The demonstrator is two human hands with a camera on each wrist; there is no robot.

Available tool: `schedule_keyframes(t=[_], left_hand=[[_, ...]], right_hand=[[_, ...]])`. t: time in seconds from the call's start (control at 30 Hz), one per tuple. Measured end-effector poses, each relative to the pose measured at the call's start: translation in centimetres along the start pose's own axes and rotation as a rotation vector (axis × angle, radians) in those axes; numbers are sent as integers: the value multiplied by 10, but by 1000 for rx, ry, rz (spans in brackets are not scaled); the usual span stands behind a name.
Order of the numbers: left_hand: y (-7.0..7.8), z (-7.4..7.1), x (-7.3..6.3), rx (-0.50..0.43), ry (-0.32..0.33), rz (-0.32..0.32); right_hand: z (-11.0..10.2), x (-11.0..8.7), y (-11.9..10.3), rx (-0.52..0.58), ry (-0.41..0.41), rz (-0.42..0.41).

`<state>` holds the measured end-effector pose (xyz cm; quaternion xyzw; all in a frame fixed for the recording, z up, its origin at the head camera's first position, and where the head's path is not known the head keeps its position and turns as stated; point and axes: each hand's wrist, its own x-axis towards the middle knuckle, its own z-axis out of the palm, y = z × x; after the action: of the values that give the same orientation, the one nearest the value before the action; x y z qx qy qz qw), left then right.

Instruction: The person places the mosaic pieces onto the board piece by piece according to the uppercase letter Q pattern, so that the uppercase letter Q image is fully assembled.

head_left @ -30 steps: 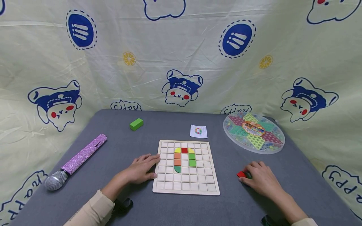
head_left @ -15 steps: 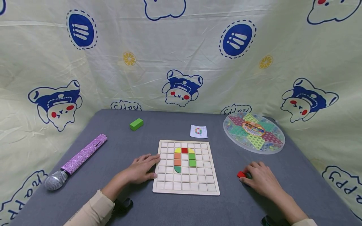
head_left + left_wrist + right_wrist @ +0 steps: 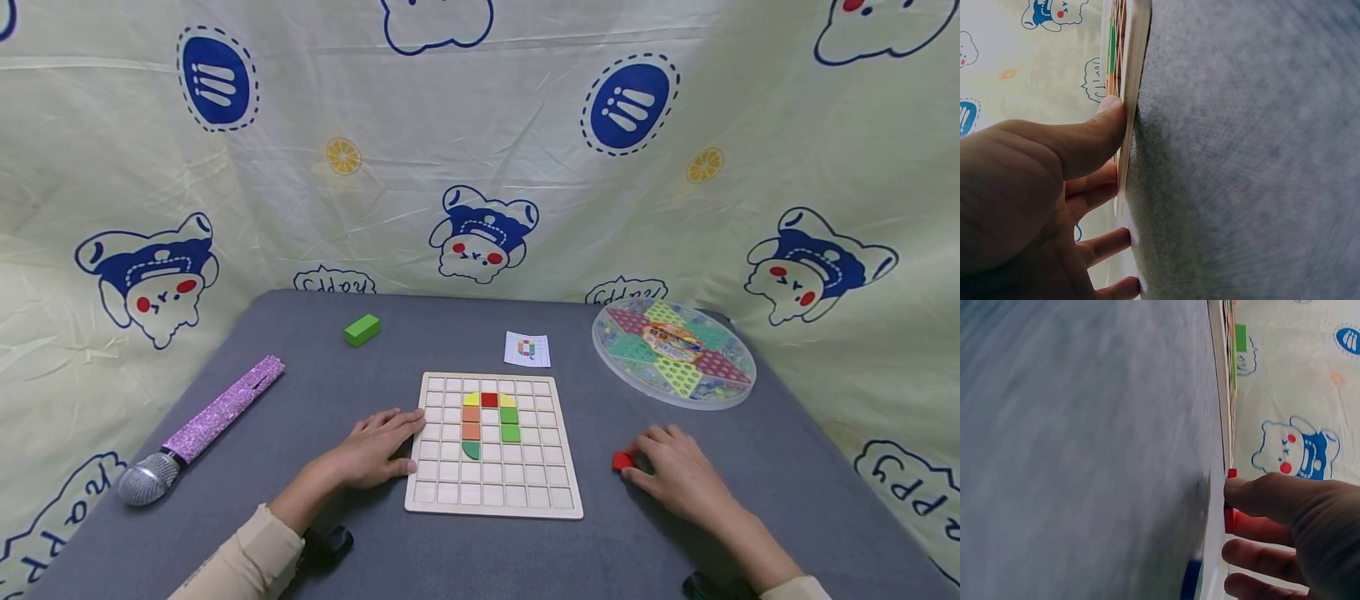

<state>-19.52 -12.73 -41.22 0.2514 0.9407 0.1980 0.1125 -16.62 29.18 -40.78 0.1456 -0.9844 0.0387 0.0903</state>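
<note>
A pale wooden grid board [image 3: 491, 505] lies on the grey table. Red, yellow, orange and green pieces form an arch-like outline in its cells. My left hand [image 3: 378, 450] rests against the board's left edge, fingers extended; in the left wrist view the thumb [image 3: 1100, 128] touches the board's side. To the right of the board, my right hand [image 3: 678, 475] pinches a small red block [image 3: 622, 461] just over the table. In the right wrist view the red block [image 3: 1230, 519] sits between thumb and fingers; the fingers partly cover it.
Behind the board lies a pattern card [image 3: 527, 349]. A round Chinese checkers set [image 3: 716, 396] is at back right, a green block [image 3: 362, 331] at back left. A glittery purple microphone [image 3: 217, 417] lies far left. A dark blue object [image 3: 1191, 578] shows partly in the right wrist view.
My right hand has shifted slightly left toward the board with the red block. A dark green piece seen by its fingers earlier is now hard to make out. My left hand stays put.
</note>
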Motion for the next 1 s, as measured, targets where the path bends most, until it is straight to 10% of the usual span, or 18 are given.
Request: schedule_keyframes(t=[1.0], left_hand=[[-2, 0, 1, 3, 0, 10]], right_hand=[[19, 58, -108, 79, 95, -379]])
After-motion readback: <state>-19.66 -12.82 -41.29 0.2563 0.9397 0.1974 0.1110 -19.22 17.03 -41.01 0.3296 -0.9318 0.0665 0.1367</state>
